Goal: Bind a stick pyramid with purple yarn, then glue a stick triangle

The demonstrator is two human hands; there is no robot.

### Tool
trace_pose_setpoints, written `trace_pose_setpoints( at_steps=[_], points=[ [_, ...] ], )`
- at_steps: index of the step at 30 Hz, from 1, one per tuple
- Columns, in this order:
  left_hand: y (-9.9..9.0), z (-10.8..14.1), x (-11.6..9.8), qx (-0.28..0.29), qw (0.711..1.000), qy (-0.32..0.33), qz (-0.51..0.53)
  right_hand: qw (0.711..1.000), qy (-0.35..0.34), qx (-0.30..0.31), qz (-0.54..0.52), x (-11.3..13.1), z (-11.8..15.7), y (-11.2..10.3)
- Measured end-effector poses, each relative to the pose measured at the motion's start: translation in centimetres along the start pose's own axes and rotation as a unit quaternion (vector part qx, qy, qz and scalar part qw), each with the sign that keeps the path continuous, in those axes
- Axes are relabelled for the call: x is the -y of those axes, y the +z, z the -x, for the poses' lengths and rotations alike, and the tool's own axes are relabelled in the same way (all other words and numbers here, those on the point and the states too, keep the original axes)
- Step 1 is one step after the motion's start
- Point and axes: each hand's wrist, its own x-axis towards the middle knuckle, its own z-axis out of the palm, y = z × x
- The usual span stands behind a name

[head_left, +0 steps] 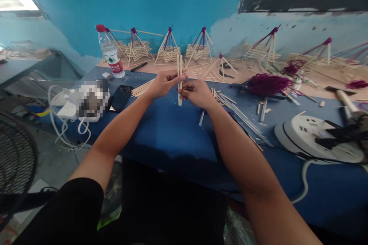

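Observation:
A few thin wooden sticks (179, 69) stand upright, side by side, between my two hands above the blue table cover. My left hand (166, 83) pinches them around the middle, its fingers closed on them. Just below and to the right, my right hand (195, 92) has its fingers closed on the lower part of the same sticks. Behind my left wrist lies a bundle of loose sticks (142, 89). More short sticks (224, 99) and clear strips (247, 118) lie beside my right forearm.
Stick frames tied with purple yarn (169, 48) line the wall. A bottle (112, 55), phone (120, 98) and white power strip (69, 110) are at left. Purple yarn (266, 84), a round cable reel (310, 134) and a hammer (346, 101) are at right.

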Motion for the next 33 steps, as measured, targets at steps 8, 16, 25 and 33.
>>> trace_pose_setpoints(
  at_steps=[8, 16, 25, 33],
  points=[
    [2.1, 0.4, 0.0, -0.039, 0.965, -0.129, 0.223, 1.000, -0.001, 0.021, 0.008, 0.6, 0.3, 0.0],
    [-0.3, -0.4, -1.9, -0.187, 0.943, -0.153, 0.229, 0.999, 0.028, 0.016, -0.011, 0.3, 0.3, 0.4],
    [-8.9, -1.3, 0.2, -0.369, 0.918, -0.087, 0.119, 0.999, 0.007, 0.017, 0.041, 1.2, 0.8, -2.1],
    [-3.9, -0.4, -2.0, -0.286, 0.931, -0.081, 0.214, 0.982, -0.033, -0.143, -0.116, 2.5, 1.1, -3.9]
  ],
)
